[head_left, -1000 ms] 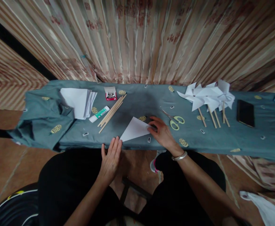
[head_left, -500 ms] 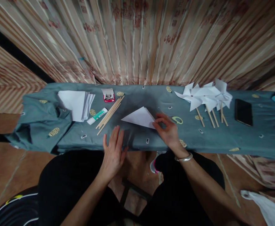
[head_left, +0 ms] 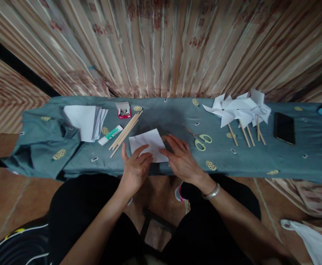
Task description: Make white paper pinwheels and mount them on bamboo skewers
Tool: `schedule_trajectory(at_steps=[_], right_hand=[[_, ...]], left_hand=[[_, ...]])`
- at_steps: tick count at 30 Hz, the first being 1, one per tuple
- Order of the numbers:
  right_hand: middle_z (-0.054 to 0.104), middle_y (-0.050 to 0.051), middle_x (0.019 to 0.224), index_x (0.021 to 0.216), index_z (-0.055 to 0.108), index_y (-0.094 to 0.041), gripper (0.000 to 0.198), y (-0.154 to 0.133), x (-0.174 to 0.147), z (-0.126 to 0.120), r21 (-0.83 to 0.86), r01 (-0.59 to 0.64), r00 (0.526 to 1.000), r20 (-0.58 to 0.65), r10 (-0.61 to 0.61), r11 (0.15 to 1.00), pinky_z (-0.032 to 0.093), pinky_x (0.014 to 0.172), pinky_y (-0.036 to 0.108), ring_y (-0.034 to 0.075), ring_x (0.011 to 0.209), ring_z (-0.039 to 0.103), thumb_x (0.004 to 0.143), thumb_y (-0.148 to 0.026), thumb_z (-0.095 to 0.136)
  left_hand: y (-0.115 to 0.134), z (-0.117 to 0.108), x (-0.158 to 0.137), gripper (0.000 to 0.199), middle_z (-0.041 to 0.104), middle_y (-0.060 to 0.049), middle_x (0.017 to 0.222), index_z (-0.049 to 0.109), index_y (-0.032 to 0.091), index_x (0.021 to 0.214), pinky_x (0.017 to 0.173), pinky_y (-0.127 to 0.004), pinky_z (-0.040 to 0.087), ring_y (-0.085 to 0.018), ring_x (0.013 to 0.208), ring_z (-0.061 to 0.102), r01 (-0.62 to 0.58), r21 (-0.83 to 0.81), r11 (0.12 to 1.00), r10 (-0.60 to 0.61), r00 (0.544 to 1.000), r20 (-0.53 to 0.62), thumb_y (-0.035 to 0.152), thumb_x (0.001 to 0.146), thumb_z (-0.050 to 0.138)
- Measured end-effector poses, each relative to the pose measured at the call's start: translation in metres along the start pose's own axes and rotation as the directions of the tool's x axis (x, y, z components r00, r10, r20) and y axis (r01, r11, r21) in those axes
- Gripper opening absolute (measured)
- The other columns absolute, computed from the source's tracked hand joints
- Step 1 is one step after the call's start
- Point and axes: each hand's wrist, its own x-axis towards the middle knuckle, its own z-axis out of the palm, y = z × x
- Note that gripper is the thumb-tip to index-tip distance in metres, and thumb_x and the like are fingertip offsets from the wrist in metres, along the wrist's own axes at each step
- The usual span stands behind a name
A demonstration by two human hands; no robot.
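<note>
A white square sheet of paper [head_left: 146, 140] lies unfolded near the front edge of the cloth-covered table [head_left: 174, 114]. Over its lower left part rests my left hand [head_left: 137, 163], fingers stretched across the paper. My right hand [head_left: 181, 158] is at the sheet's right edge, its fingers extended and the thumb at the paper. Neither hand visibly grips it. To the right of the right hand lie scissors [head_left: 198, 140] with light green handles. Several wooden sticks [head_left: 126, 132] are left of the paper.
A white-and-green tube [head_left: 110, 135], a red box of metal pins [head_left: 124, 111] and a stack of white paper [head_left: 81, 121] lie to the left. Several paper pinwheels [head_left: 238, 108] on sticks and a black phone [head_left: 284, 128] are on the right. A pleated curtain [head_left: 155, 48] hangs behind.
The paper, folded into a triangle before, now lies opened into a square, nearer and further left. Both hands have come together over it. The scissors are now fully uncovered.
</note>
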Motion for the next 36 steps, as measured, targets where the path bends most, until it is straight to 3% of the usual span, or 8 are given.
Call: schedule_trajectory(at_steps=[3, 8, 13, 17, 24, 29, 32, 36], right_hand=[[0.035, 0.01, 0.156, 0.128, 0.058, -0.026, 0.048, 0.012, 0.007, 0.0, -0.043, 0.028, 0.999, 0.025, -0.026, 0.999, 0.034, 0.11, 0.054, 0.03, 0.147, 0.024, 0.088, -0.002, 0.045], [0.03, 0.006, 0.159, 0.131, 0.053, -0.029, 0.043, 0.02, 0.016, 0.001, -0.115, 0.096, 0.995, 0.036, -0.093, 0.989, 0.032, 0.113, 0.052, 0.027, 0.149, 0.018, 0.094, -0.009, 0.047], [0.044, 0.006, 0.152, 0.114, 0.063, -0.024, 0.029, 0.029, 0.006, -0.003, -0.117, 0.11, 0.994, -0.004, -0.111, 0.987, 0.033, 0.112, 0.052, 0.025, 0.147, 0.027, 0.094, -0.011, 0.048], [0.049, 0.011, 0.147, 0.111, 0.065, -0.02, 0.028, 0.033, -0.012, -0.008, -0.131, 0.079, 0.997, -0.01, -0.081, 0.988, 0.035, 0.11, 0.054, 0.029, 0.144, 0.032, 0.092, -0.01, 0.048], [0.061, 0.013, 0.133, 0.122, 0.063, -0.02, 0.034, 0.024, -0.035, -0.004, 0.03, 0.098, 0.992, 0.07, -0.1, 0.995, 0.046, 0.102, 0.051, 0.028, 0.124, 0.054, 0.092, -0.013, 0.049], [0.073, 0.007, 0.11, 0.107, 0.071, -0.023, 0.027, 0.034, -0.035, 0.0, 0.346, -0.06, 0.998, 0.031, 0.053, 0.936, 0.052, 0.095, 0.043, 0.023, 0.107, 0.065, 0.097, -0.029, 0.046], [0.075, 0.005, 0.095, 0.097, 0.073, -0.023, 0.026, 0.037, -0.026, 0.003, 0.474, -0.217, 0.973, 0.038, 0.227, 0.853, 0.054, 0.085, 0.036, 0.021, 0.091, 0.069, 0.095, -0.037, 0.052], [0.074, 0.001, 0.083, 0.088, 0.074, -0.023, 0.023, 0.04, -0.012, 0.01, 0.547, -0.385, 0.905, 0.066, 0.42, 0.744, 0.052, 0.071, 0.03, 0.019, 0.076, 0.068, 0.089, -0.04, 0.06]], left_hand=[[0.003, -0.003, -0.003, 0.02, 0.076, -0.001, 0.097, 0.069, 0.021, 0.088, 0.115, -0.066, -0.003, -0.025, 0.118, 0.061, -0.011, -0.032, 0.999, 0.012, 0.999, 0.042, 0.01, 0.092, 0.052], [0.008, -0.008, -0.007, 0.024, 0.075, -0.001, 0.103, 0.069, 0.022, 0.094, 0.117, -0.063, -0.006, -0.023, 0.123, 0.058, -0.062, -0.087, 0.994, 0.068, 0.995, 0.071, 0.01, 0.093, 0.048], [0.002, -0.017, -0.01, 0.022, 0.076, -0.002, 0.105, 0.069, 0.022, 0.093, 0.116, -0.064, -0.005, -0.025, 0.122, 0.058, -0.025, -0.045, 0.999, 0.028, 0.997, 0.07, 0.011, 0.093, 0.05], [-0.004, -0.009, -0.016, 0.021, 0.076, -0.002, 0.102, 0.069, 0.022, 0.098, 0.115, -0.066, -0.003, -0.025, 0.119, 0.06, -0.014, -0.033, 0.999, 0.017, 0.997, 0.075, 0.012, 0.094, 0.05], [-0.015, 0.008, -0.026, 0.03, 0.071, -0.009, 0.115, 0.068, 0.02, 0.112, 0.114, -0.056, 0.027, -0.022, 0.112, 0.063, -0.019, -0.127, 0.992, 0.046, 0.976, 0.213, 0.015, 0.096, 0.043], [-0.019, 0.007, -0.016, 0.027, 0.074, -0.009, 0.101, 0.07, 0.018, 0.105, 0.092, -0.04, 0.051, -0.021, 0.096, 0.067, 0.122, -0.26, 0.958, -0.071, 0.978, 0.196, 0.023, 0.097, 0.045], [-0.02, 0.01, -0.008, 0.026, 0.074, -0.009, 0.088, 0.071, 0.016, 0.097, 0.078, -0.033, 0.054, -0.02, 0.085, 0.066, 0.224, -0.323, 0.92, -0.179, 0.97, 0.163, 0.026, 0.096, 0.047], [-0.025, 0.015, -0.003, 0.029, 0.073, -0.008, 0.081, 0.073, 0.016, 0.088, 0.072, -0.03, 0.053, -0.02, 0.076, 0.067, 0.363, -0.354, 0.862, -0.315, 0.93, 0.186, 0.032, 0.093, 0.049]])
